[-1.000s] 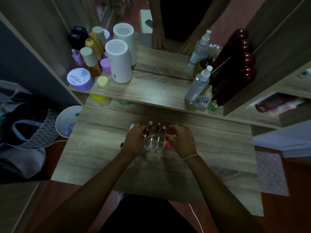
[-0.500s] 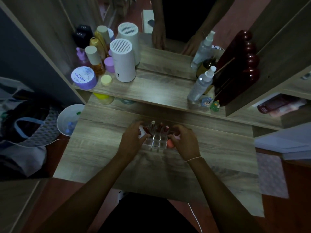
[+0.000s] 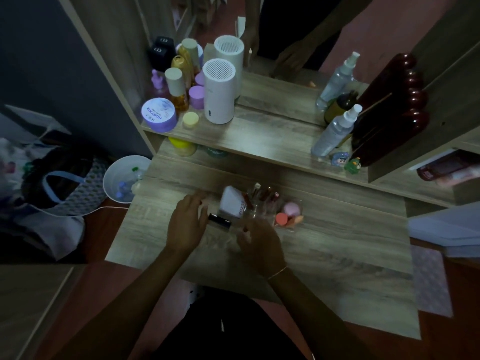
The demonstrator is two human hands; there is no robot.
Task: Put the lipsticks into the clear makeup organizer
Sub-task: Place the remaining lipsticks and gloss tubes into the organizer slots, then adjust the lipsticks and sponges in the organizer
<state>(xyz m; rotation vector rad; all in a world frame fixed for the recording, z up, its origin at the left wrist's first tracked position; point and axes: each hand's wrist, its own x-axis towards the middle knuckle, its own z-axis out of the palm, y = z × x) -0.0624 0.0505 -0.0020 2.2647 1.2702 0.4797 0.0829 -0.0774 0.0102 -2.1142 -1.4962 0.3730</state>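
Observation:
The clear makeup organizer (image 3: pixel 262 211) stands on the wooden table (image 3: pixel 337 245), with several lipsticks (image 3: pixel 267 194) upright in its slots. A black lipstick tube (image 3: pixel 220 220) lies flat on the table just left of it. My left hand (image 3: pixel 185 224) rests beside that tube, fingers spread, its fingertips near the tube's left end. My right hand (image 3: pixel 259 240) hovers in front of the organizer, fingers loosely apart and blurred; it hides the organizer's front edge. A white box (image 3: pixel 232 202) leans against the organizer's left side.
Pink and orange makeup sponges (image 3: pixel 288 215) sit in a clear holder right of the organizer. The upper shelf (image 3: pixel 259 141) carries a white cylinder (image 3: pixel 219 90), jars, bottles and spray bottles (image 3: pixel 335 131). A white bin (image 3: pixel 124 178) and bags lie on the floor at left.
Both hands have come off the organizer and drawn back toward me. The black tube, the white box and the sponges are now uncovered. The camera has shifted, so the table sits further right.

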